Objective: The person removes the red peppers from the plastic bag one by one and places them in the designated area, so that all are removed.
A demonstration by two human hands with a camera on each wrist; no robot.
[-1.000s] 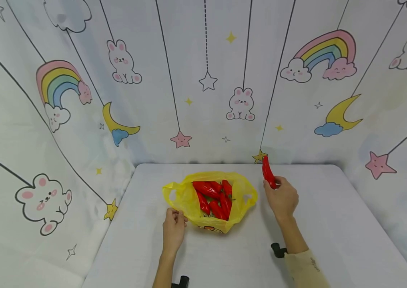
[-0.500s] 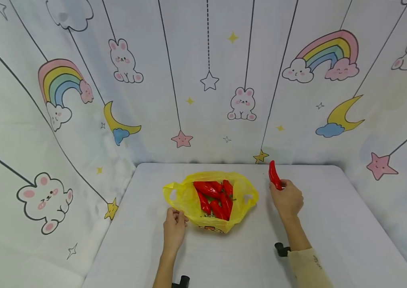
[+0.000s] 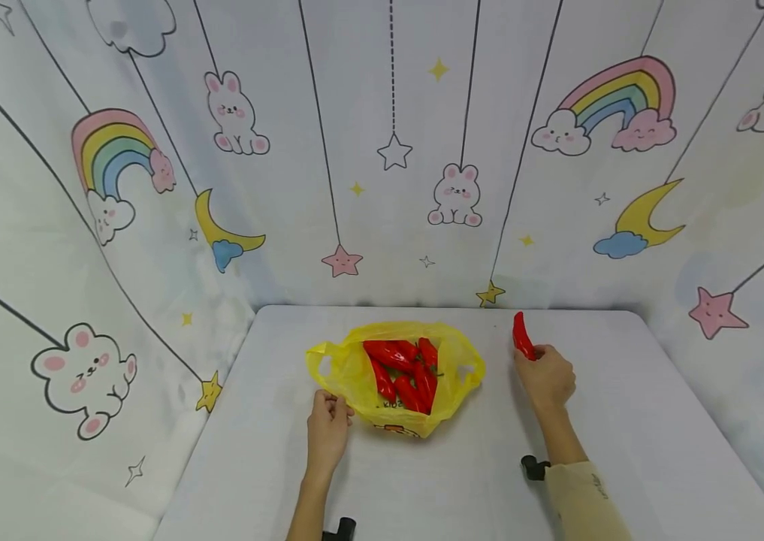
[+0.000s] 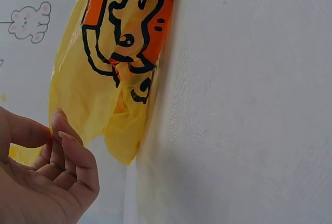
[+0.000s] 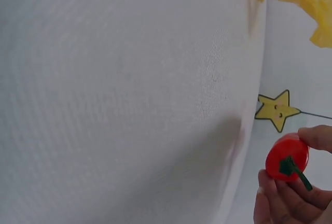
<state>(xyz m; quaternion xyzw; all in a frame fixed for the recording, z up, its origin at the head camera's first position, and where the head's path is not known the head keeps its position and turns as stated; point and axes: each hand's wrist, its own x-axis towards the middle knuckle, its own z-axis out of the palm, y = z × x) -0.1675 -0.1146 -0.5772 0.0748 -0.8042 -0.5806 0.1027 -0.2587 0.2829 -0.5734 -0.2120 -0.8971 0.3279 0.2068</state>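
A yellow plastic bag (image 3: 348,376) lies with its mouth spread on the table, and several red chili peppers (image 3: 391,353) show inside it. At its near left edge my left hand (image 3: 327,428) pinches the bag's rim between thumb and fingers; the left wrist view shows the thin yellow film (image 4: 78,99) at the fingertips. To the right of the bag, my right hand (image 3: 547,379) holds one red chili pepper (image 3: 522,336), tip pointing up and away. Its green stem (image 5: 293,169) faces the camera in the right wrist view, with the thumb and fingers on either side.
The white table (image 3: 422,488) ends at a cloth backdrop (image 3: 287,188) printed with rabbits, rainbows and stars. Black camera mounts (image 3: 534,467) show at both wrists. A stretch of table lies between the bag and my right hand.
My right hand has moved a little to the right and nearer to me, carrying the chili pepper away from the bag. My left hand and the bag stay in place.
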